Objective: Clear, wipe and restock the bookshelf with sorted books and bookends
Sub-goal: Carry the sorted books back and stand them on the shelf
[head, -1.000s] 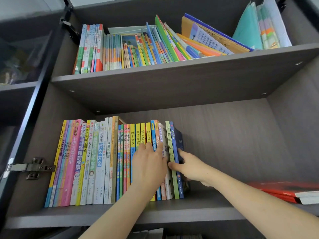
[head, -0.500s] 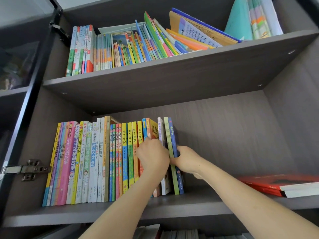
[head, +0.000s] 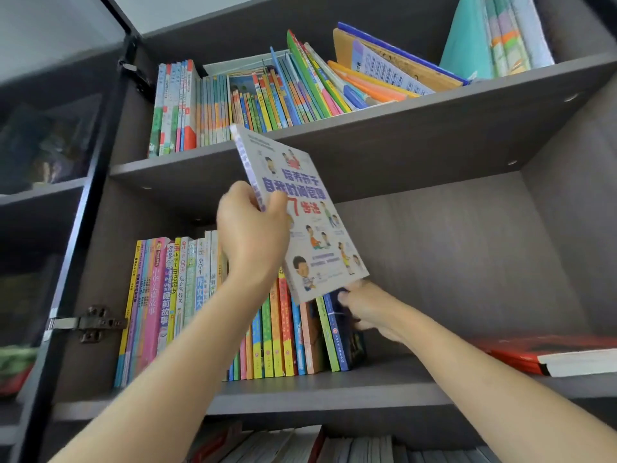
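My left hand [head: 252,233] grips a white children's book [head: 310,228] by its spine and holds it tilted in the air, in front of the middle shelf's row of upright books [head: 173,302]. The book's lower corner hangs just above the row's right end. My right hand [head: 369,307] reaches to that right end, fingers curled against the dark blue book [head: 344,332] standing last there. The middle shelf board [head: 334,389] is bare to the right of the row.
Red flat-lying books [head: 551,354] sit at the middle shelf's right end. The upper shelf [head: 434,128] holds upright and leaning books and a teal folder [head: 467,45]. A dark cabinet door with a hinge [head: 90,324] stands open at left. More books show on the shelf below.
My left hand has pulled the white book out of the row and lifted it up, tilted. My right hand stays at the row's right end. The camera has tipped upward.
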`<state>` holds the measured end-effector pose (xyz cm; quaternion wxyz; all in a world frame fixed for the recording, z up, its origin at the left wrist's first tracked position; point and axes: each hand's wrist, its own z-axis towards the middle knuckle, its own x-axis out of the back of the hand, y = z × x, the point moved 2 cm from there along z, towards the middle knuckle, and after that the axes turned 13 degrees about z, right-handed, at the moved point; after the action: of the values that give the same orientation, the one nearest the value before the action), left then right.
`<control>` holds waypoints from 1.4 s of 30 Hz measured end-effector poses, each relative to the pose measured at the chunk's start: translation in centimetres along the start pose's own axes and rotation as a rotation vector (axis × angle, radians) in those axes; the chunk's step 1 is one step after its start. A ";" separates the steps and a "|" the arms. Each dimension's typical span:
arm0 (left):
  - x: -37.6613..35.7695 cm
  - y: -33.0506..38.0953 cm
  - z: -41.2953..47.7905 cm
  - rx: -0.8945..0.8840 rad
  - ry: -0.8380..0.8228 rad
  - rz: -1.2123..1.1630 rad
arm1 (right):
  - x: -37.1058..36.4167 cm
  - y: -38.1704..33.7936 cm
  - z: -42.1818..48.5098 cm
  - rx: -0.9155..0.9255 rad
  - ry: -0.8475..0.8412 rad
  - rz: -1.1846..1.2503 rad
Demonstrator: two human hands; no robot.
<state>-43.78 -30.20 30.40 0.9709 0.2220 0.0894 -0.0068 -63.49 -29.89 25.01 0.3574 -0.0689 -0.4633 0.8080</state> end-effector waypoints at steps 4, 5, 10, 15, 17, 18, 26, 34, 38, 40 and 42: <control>-4.8 -0.3 -2.2 0.003 0.023 -0.044 | 5.3 0.2 -1.0 -0.101 0.575 0.788; -6.2 -0.5 -2.4 0.028 0.018 -0.039 | 6.7 0.7 -1.1 -0.106 0.724 0.826; -12.9 -3.0 -4.6 0.012 -0.167 0.500 | 5.9 -0.2 -1.3 0.032 0.849 -0.065; -12.3 -6.4 -5.2 -0.065 -0.367 0.896 | 1.4 0.8 -0.7 -0.218 0.041 0.029; -11.2 -7.1 -4.7 -0.111 -0.404 0.850 | 1.2 0.8 -0.4 -0.240 -0.066 0.118; -10.8 -7.5 -4.6 -0.103 -0.441 0.782 | 1.3 0.8 -0.2 -0.230 -0.120 0.146; -9.3 -8.8 -4.7 -0.071 -0.574 0.745 | -0.6 2.9 1.1 -0.163 -0.219 -0.491; -7.2 -8.6 -4.8 -0.017 -0.668 0.617 | 0.4 2.3 1.1 -0.058 -0.167 -0.246; -2.9 -7.8 -4.1 -0.006 -0.640 0.610 | 0.7 -0.6 -1.8 0.235 0.193 -0.501; -0.5 -7.5 -3.6 0.019 -0.616 0.611 | 0.5 -2.0 -3.9 0.370 0.410 -0.658; 1.9 -7.2 -3.1 0.068 -0.595 0.603 | 0.0 -3.3 -6.1 0.485 0.546 -0.676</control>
<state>-42.80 -35.29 24.24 0.9051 0.2584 -0.2638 0.2110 -59.12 -24.56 24.19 0.7135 -0.0388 -0.1479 0.6837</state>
